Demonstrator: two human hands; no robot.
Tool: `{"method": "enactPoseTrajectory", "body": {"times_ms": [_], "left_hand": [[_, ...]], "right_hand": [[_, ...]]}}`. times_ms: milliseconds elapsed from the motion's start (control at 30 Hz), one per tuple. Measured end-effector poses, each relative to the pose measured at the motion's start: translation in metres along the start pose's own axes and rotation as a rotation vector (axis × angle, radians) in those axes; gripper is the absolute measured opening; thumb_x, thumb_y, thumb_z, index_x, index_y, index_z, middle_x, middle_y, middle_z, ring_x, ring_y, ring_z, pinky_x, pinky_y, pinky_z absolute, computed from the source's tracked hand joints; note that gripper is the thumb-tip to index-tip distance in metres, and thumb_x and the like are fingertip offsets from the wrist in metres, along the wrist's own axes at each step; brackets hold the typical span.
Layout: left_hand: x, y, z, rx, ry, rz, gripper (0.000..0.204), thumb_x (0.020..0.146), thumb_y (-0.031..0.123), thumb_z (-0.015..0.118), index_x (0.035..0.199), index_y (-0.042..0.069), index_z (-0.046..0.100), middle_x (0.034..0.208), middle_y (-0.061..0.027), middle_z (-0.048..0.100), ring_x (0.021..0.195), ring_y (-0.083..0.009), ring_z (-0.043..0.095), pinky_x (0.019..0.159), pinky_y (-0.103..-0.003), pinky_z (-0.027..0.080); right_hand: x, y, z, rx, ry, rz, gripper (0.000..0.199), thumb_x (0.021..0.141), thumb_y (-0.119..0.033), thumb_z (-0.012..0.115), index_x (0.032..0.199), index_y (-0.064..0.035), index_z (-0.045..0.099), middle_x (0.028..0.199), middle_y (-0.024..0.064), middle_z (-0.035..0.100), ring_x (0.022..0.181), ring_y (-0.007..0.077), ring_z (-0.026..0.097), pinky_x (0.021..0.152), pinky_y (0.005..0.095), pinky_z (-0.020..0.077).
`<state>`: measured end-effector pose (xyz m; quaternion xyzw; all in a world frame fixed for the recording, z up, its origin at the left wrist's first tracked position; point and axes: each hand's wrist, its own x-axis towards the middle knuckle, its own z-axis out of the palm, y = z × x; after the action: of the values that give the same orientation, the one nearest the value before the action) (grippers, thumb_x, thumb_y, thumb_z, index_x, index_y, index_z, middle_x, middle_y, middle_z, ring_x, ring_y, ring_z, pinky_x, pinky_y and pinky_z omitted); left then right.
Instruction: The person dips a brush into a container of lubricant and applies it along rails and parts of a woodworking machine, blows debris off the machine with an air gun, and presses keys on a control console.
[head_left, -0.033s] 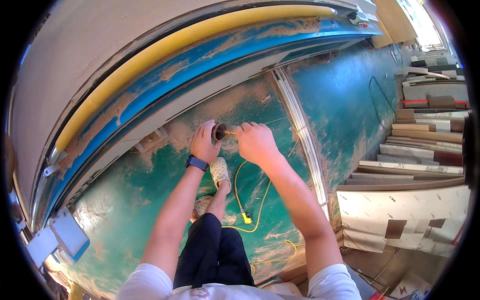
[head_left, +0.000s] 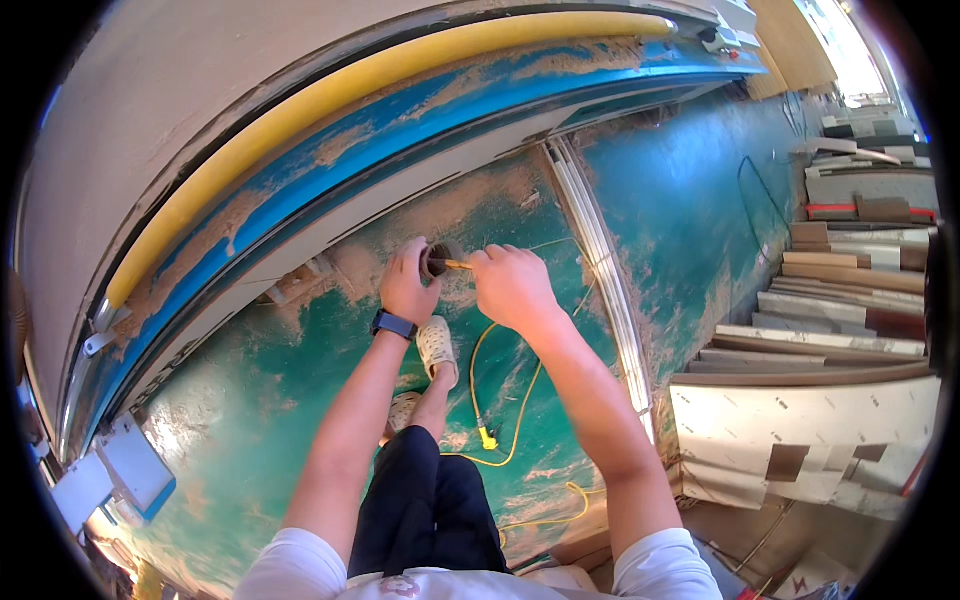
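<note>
My left hand [head_left: 407, 285] is closed around a small, round, hollow brown thing [head_left: 432, 262], its dark opening turned to the right. What it is exactly, I cannot make out. My right hand [head_left: 512, 288] grips a slim tool with a yellow-orange handle [head_left: 459, 265]. A thin, dark shaft runs from that handle to the opening of the brown piece, and how far its tip goes in is not clear. Both hands are held out over the dusty green floor [head_left: 300, 380], above my feet. The fingers of my right hand hide the rear end of the tool.
A blue machine bed [head_left: 270, 205] with a yellow tube [head_left: 330, 95] along it curves across the far left, coated in brown dust. Pale metal strips [head_left: 595, 250] cross the floor. A yellow hose [head_left: 480, 380] lies by my feet. Stacked boards [head_left: 810, 420] line the right side.
Both hands keep nearly the same place and grip. A little more of the tool's dark shaft shows between the handle and the brown piece.
</note>
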<state>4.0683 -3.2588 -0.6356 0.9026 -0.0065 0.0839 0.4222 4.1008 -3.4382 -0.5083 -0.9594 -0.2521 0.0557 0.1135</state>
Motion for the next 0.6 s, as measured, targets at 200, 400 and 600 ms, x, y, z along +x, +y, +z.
{"method": "enactPoseTrajectory", "body": {"times_ms": [200,400,600], "left_hand": [[0.066,0.019,0.036,-0.115,0.181,-0.299,0.059,0.069,0.009,0.080,0.123,0.005,0.055,0.114,-0.0178,0.064,0.102,-0.0365,0.062,0.089,-0.043,0.051],[0.113,0.040,0.051,-0.371,0.300,-0.430,0.071,0.073,0.002,0.081,0.134,-0.002,0.044,0.129,-0.0153,0.058,0.120,-0.0229,0.059,0.103,-0.036,0.047],[0.096,0.061,0.063,-0.492,0.368,-0.473,0.076,0.072,-0.004,0.079,0.136,0.000,0.040,0.134,-0.0152,0.052,0.124,-0.0261,0.054,0.105,-0.040,0.046]], "right_hand": [[0.028,0.089,0.009,0.770,0.101,0.498,0.021,0.090,-0.013,0.063,0.106,-0.0018,0.068,0.078,0.0105,0.065,0.069,0.0220,0.062,0.063,0.0343,0.0469],[0.083,0.150,0.075,1.603,0.271,0.824,0.017,0.097,-0.015,0.058,0.104,-0.0010,0.065,0.072,-0.0031,0.051,0.062,0.0068,0.043,0.056,0.0236,0.0331],[0.078,0.168,0.168,1.805,0.089,0.937,0.016,0.095,-0.013,0.058,0.104,-0.0021,0.065,0.071,-0.0031,0.052,0.062,0.0073,0.044,0.055,0.0242,0.0331]]}}
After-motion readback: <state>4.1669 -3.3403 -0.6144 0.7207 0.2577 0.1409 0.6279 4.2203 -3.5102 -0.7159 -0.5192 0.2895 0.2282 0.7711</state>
